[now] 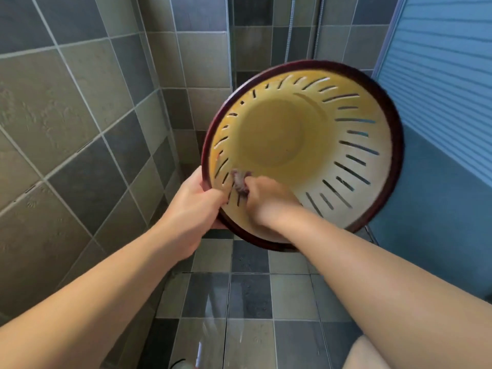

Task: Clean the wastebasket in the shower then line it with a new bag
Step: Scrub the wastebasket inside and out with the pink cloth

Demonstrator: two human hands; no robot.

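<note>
Head view: the basket [306, 145] is held up in the tiled shower, tipped so its open mouth faces the camera, with the yellow inside, the slotted wall and the dark red rim all showing. The left hand [191, 211] grips the rim at its lower left, fingers closed over the edge with the thumb on the inside. The right hand [262, 201] reaches into the basket, its fingers bunched tight on a small purplish cloth [239, 182] pressed against the inner wall just beside the left hand. The step in hand looks like scrubbing the inside. To do it well, I would keep the left grip firm as a brace against the push, work the cloth along each slot rather than across, then turn the basket by the rim so fresh wall comes under the cloth, finishing on the flat bottom. The floor [247, 296] below looks wet and shiny, so steady footing matters. No bag shows anywhere, so lining seems some way off.
</note>
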